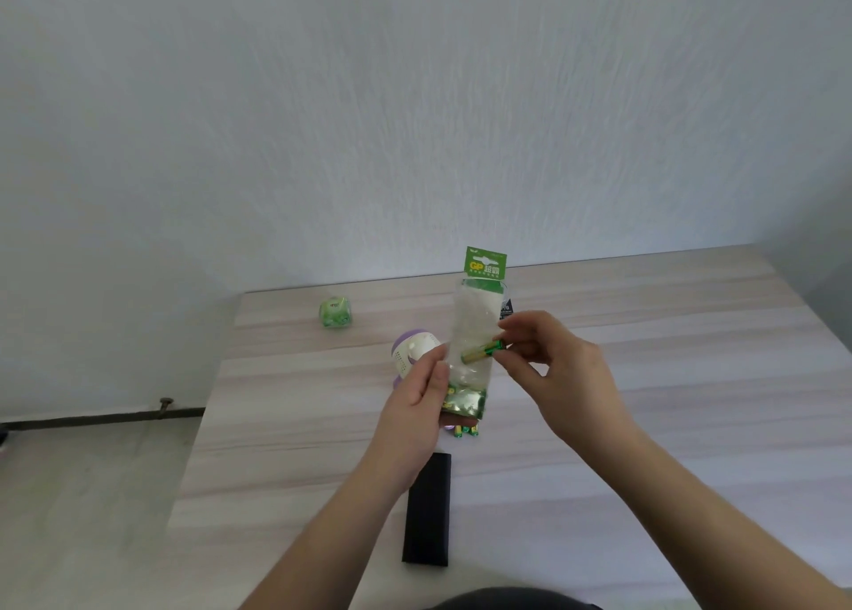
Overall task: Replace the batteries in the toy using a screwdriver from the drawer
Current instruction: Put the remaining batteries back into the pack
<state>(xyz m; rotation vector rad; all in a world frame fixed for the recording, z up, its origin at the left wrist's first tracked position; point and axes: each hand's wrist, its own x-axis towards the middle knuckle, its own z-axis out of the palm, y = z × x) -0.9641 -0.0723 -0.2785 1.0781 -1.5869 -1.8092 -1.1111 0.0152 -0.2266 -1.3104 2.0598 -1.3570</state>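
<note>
Clear plastic makes up most of the battery pack, which is held upright over the middle of the pale wood-grain table with its green header card at twelve o'clock. Only the head view is given. The left hand grips the pack's lower left edge, thumb on the front face and fingers curled behind, probably to steady it so that a cell can be drawn out sideways. At three o'clock from the pack, the right hand pinches the end of a green-and-gold battery between thumb and forefinger; the battery lies nearly level, half inside the clear sleeve. More batteries sit packed in the pack's bottom, and a few loose ones show just beneath it, on the table as far as one can tell.

Behind the left hand, at about ten o'clock from the pack, the white-and-purple toy rests on the table, partly hidden. A black flat case lies at six o'clock, near the person. A small green cube sits apart at ten o'clock, further back. No screwdriver is visible.
</note>
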